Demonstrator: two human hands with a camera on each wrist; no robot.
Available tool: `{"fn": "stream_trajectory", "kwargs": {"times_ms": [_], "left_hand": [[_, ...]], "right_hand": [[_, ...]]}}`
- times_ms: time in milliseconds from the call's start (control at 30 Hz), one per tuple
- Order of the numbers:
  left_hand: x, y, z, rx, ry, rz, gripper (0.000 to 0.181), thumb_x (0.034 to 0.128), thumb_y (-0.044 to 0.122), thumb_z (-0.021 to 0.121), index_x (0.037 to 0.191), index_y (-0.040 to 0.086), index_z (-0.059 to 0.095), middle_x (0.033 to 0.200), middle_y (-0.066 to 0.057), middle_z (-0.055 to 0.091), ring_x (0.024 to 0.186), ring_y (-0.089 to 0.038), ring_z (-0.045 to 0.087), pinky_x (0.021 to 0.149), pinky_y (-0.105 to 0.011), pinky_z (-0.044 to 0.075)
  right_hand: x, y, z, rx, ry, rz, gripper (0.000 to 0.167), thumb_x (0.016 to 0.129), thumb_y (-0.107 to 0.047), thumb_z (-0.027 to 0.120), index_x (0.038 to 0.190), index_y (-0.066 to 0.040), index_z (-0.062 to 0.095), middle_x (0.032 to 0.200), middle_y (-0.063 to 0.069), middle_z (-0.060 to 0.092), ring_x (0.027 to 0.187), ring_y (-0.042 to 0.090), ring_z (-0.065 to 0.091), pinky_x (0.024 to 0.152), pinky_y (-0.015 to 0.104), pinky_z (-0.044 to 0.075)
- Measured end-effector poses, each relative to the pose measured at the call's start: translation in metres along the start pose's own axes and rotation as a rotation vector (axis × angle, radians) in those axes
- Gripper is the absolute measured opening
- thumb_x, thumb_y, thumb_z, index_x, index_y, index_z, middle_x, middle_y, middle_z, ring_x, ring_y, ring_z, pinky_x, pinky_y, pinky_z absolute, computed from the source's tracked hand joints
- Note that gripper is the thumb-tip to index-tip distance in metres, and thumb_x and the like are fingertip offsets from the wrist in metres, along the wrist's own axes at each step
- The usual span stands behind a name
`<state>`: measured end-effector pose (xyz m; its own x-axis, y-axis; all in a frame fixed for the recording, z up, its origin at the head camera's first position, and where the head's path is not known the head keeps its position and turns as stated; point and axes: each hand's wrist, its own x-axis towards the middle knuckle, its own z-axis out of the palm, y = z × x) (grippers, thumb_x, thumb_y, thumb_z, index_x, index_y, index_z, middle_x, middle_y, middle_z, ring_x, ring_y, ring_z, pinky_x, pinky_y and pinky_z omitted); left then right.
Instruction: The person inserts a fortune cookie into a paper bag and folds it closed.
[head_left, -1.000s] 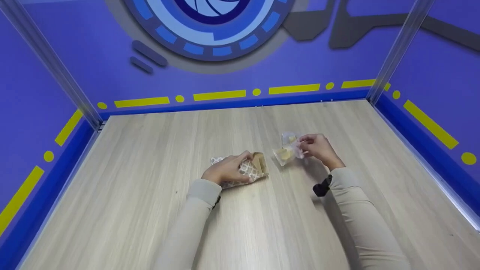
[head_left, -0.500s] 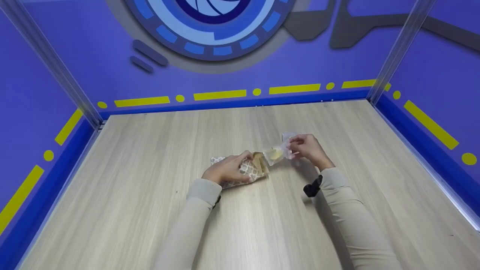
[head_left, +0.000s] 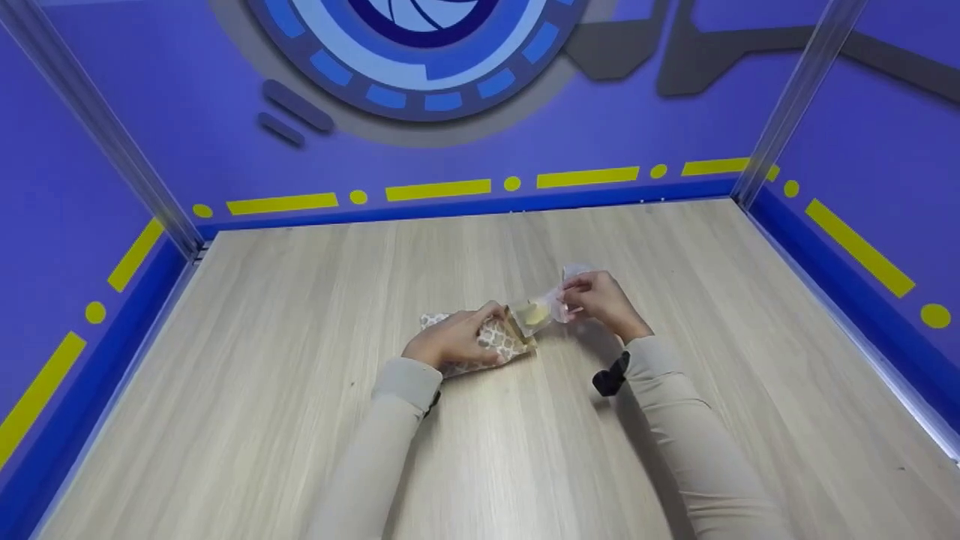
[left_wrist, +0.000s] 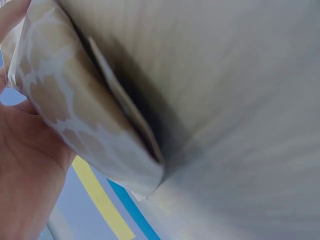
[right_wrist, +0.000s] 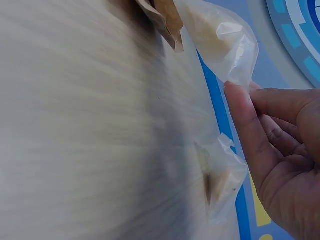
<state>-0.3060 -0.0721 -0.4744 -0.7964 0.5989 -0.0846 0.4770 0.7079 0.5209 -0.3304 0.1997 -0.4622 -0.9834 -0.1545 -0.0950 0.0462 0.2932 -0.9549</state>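
One loose packet lies near — right hand pinches clear pouch, left hand grips patterned bag.

Brown-blotched white bag, clear packet, contents seemingly pale yellow

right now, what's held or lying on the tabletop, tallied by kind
Brown-and-white patterned paper bag: 1, gripped by the left hand
Translucent plastic packets: 2, one pinched by the right hand, the other lying on the tabletop
Total: 3
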Motion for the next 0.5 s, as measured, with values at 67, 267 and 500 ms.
{"fn": "stream_trajectory", "kwargs": {"times_ms": [67,267,500], "left_hand": [[0.0,-0.0002,0.0003,-0.002,0.002,0.001,0.062,0.0773,0.038,0.076,0.129,0.031,0.042,0.117,-0.006,0.063,0.098,-0.02,0.059,0.087,-0.04,0.049],[0.0002,0.0001,0.0007,0.006,0.0,-0.013,0.062,0.0769,0.039,0.076,0.128,0.033,0.042,0.12,-0.007,0.062,0.103,-0.02,0.059,0.09,-0.04,0.048],[0.0002,0.0,0.0018,0.018,0.001,-0.022,0.064,0.0771,0.04,0.075,0.13,0.033,0.04,0.125,-0.007,0.061,0.111,-0.023,0.059,0.094,-0.042,0.047]], "right_hand": [[0.0004,0.0001,0.0022,0.004,-0.006,0.002,0.023,0.09,0.001,0.056,0.109,0.015,0.058,0.079,0.003,0.063,0.067,0.01,0.064,0.06,0.024,0.056],[0.0017,0.0001,0.0068,-0.012,-0.005,0.016,0.025,0.09,0.0,0.058,0.109,0.015,0.058,0.079,0.003,0.062,0.065,0.009,0.064,0.06,0.025,0.056],[-0.0021,-0.0051,0.0076,-0.042,-0.014,0.018,0.026,0.089,0.0,0.058,0.11,0.016,0.059,0.084,0.009,0.064,0.067,0.011,0.064,0.061,0.024,0.056]]}}
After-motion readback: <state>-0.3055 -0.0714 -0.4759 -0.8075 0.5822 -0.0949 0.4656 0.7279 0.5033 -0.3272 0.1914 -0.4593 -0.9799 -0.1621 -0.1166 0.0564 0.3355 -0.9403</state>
